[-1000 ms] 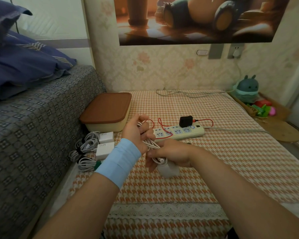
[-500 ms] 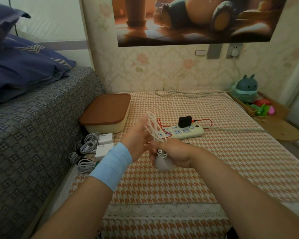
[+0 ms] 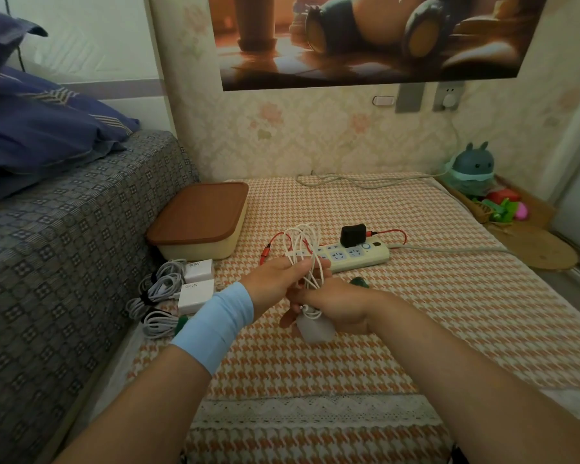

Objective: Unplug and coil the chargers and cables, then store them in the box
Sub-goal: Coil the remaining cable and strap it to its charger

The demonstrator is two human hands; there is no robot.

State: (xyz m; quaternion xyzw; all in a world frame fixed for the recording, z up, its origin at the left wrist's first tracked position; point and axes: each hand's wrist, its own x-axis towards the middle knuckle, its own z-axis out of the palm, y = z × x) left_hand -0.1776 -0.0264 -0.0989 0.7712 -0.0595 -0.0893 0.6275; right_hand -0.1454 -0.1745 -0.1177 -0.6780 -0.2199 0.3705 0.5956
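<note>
- Left hand pinches the white cable mid-bundle, with the loops standing up above the fingers.
- Right hand is curled round the bundle's lower end. The white charger brick hangs just under it.
- The bundle's long axis is roughly upright: loops on top, brick at the bottom, held between both hands above the bedspread.
- The loops look loose and uneven, so I'd say the coil isn't finished.
- Key relation: the box sits ahead and to the left of the hands, against the sofa side, and the left hand is nearer.
- The box lid is on, so a hand has to let go of the bundle before anything goes in.
- Two coiled chargers lie just in front of the box, left of the left wrist.
- The power strip lies just beyond the hands, long axis left-right. The black charger with the red cable is plugged in there, closer to the right hand.
</note>
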